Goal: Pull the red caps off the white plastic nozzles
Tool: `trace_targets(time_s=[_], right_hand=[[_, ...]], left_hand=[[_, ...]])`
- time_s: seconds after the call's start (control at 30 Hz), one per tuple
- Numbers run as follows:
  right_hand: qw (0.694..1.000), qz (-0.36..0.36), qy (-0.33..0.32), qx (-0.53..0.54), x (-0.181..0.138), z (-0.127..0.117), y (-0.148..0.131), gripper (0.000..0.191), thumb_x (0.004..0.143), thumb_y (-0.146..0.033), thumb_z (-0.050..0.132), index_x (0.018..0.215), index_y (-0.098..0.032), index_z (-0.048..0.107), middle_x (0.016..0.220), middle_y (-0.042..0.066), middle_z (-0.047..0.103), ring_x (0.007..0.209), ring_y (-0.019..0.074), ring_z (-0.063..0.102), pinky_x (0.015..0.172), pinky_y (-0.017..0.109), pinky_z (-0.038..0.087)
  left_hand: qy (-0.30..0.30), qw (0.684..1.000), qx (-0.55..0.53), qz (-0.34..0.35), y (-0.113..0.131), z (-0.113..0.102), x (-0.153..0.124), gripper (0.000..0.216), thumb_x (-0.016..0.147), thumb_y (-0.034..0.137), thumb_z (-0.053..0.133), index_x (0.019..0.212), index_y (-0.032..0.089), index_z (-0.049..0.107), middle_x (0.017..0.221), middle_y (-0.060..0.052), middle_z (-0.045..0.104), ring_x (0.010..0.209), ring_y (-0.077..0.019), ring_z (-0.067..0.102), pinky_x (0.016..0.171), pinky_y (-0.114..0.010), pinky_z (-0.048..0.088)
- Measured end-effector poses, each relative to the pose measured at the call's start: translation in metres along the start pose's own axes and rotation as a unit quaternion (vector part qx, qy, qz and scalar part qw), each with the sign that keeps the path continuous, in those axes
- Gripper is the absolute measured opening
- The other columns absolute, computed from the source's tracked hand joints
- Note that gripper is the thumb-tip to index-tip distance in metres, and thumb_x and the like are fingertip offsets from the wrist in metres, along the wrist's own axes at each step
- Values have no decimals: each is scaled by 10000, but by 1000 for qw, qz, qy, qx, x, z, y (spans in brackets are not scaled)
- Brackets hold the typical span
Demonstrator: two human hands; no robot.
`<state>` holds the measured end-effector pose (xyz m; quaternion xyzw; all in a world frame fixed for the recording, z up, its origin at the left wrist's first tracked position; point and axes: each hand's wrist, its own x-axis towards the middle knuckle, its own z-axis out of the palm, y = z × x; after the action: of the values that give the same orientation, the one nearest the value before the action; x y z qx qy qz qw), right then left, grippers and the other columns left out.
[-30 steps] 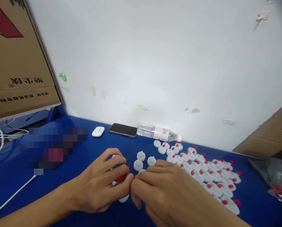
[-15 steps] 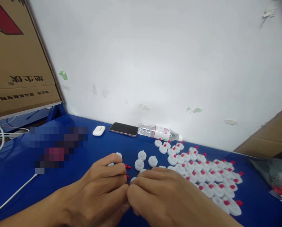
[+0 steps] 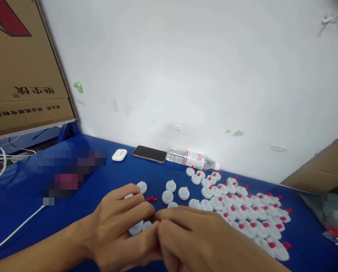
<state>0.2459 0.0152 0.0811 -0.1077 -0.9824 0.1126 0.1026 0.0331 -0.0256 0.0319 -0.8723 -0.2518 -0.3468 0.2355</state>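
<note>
My left hand and my right hand meet low in the middle of the view, thumbs and forefingers pressed together. Both are closed; what they pinch is hidden, apart from a hint of red between them. Round white plastic caps with a small nub lie just beyond my fingers, with another white cap showing under my left hand. Small red plugs lie loose by my left fingertips. To the right, rows of white caps fitted with red plugs cover the blue table.
Along the wall lie a white earphone case, a phone and a water bottle on its side. A clear bag of red pieces sits at the right edge. A cardboard box stands at left, near a white cable.
The fingers of my left hand have lifted and spread a little, uncovering white caps beneath. My right hand has shifted slightly down and right, and the view has moved a little.
</note>
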Motion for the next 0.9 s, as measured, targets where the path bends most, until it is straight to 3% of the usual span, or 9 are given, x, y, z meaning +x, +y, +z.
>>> trace_targets(time_s=[0.17, 0.3, 0.43, 0.6, 0.73, 0.9], right_hand=[[1000, -8, 2, -6, 1, -1, -2, 239, 1029, -123, 523, 806, -209, 522, 736, -49, 598, 622, 87, 539, 579, 185, 420], [998, -36, 27, -43, 4, 2, -1, 245, 1007, -106, 572, 784, -197, 530, 749, -36, 608, 682, 101, 567, 655, 197, 448], [995, -50, 59, -56, 4, 7, 3, 220, 1006, -139, 600, 796, -183, 547, 772, -20, 614, 688, 107, 559, 610, 209, 418], [996, -43, 72, 12, 0, 8, 8, 254, 998, -116, 588, 774, -196, 498, 767, -38, 566, 683, 88, 530, 608, 181, 391], [989, 18, 89, 117, -4, 6, 10, 252, 927, -27, 571, 815, -219, 452, 839, -59, 558, 728, 75, 528, 643, 169, 371], [991, 59, 72, 100, -4, 6, 10, 314, 818, 13, 558, 840, -233, 364, 792, -62, 529, 660, 90, 486, 606, 211, 336]], left_hand=[[9, 1000, -13, -12, -1, 3, -2, 302, 1056, 206, 387, 787, 213, 524, 666, -30, 593, 538, -162, 503, 485, -306, 412], [4, 999, -33, -1, 1, 5, -3, 216, 856, 54, 446, 722, 222, 467, 628, -9, 531, 512, -157, 413, 451, -299, 326], [-4, 999, -31, -22, 8, 5, 0, 185, 732, 54, 475, 676, 228, 449, 580, 3, 470, 498, -169, 367, 441, -322, 294], [-7, 999, -34, -36, 11, 6, 1, 191, 726, 45, 501, 692, 230, 468, 574, 10, 437, 502, -177, 319, 445, -346, 249], [-9, 999, -14, -43, 7, 9, -2, 146, 792, 75, 510, 757, 217, 519, 614, -9, 492, 530, -186, 368, 468, -343, 268], [-3, 997, -29, -76, 2, 14, -7, 117, 855, 87, 540, 831, 202, 530, 732, -40, 602, 597, -182, 474, 508, -315, 358]])
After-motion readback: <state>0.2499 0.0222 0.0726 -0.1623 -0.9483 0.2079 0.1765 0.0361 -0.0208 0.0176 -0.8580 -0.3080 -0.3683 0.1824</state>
